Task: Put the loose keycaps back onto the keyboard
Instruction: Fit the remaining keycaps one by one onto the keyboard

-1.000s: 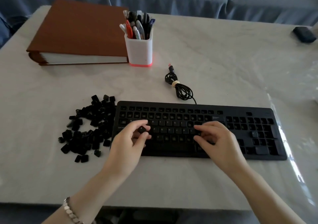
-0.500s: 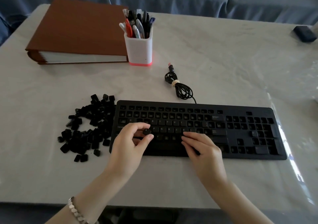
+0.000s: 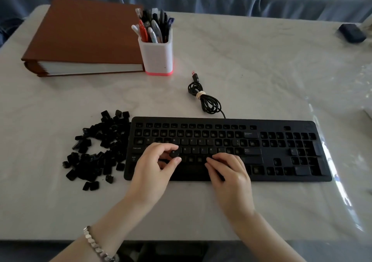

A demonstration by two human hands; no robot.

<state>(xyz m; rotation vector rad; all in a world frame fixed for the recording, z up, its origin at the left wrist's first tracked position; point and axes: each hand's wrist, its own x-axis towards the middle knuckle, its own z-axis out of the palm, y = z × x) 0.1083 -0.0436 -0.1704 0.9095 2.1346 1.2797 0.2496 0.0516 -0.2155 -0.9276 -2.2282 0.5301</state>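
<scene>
Left hand (image 3: 155,165): thumb and index finger curled together, pinching one black keycap (image 3: 174,153) between their tips. The other fingers are bent under the palm. The held cap sits just over the keyboard's (image 3: 281,178) home row, left of the seated G cap; whether it touches a socket cannot be told. The wrist is raised off the table (image 3: 251,64), with the forearm coming in from the lower left. A metal link bracelet (image 3: 96,245) is on that wrist.

Right hand (image 3: 231,176): fingers spread a little and nearly straight, holding nothing. The fingertips (image 3: 210,162) rest on the bottom letter row, right of the left hand. The palm faces down above the keyboard's front edge, and the forearm comes in from the lower right. The two hands are near each other but apart.

Keyboard: black, full-size, lying square to the person on the white marbled table. Some letter caps are seated in the top and home rows. Many positions show open sockets, number pad included.

Loose keycaps (image 3: 96,151): a scattered black heap on the table just left of the keyboard, its near edge touching or almost touching the case.

Keyboard cable (image 3: 207,100): coiled and tied behind the keyboard, with the USB plug (image 3: 194,76) lying free.

Rear of table: a brown binder (image 3: 84,36) lies flat at far left. A white pen cup (image 3: 156,58) with a pink base, full of pens, stands against the binder's right corner. A small dark object (image 3: 351,33) lies at the far right edge, too blurred to identify.
</scene>
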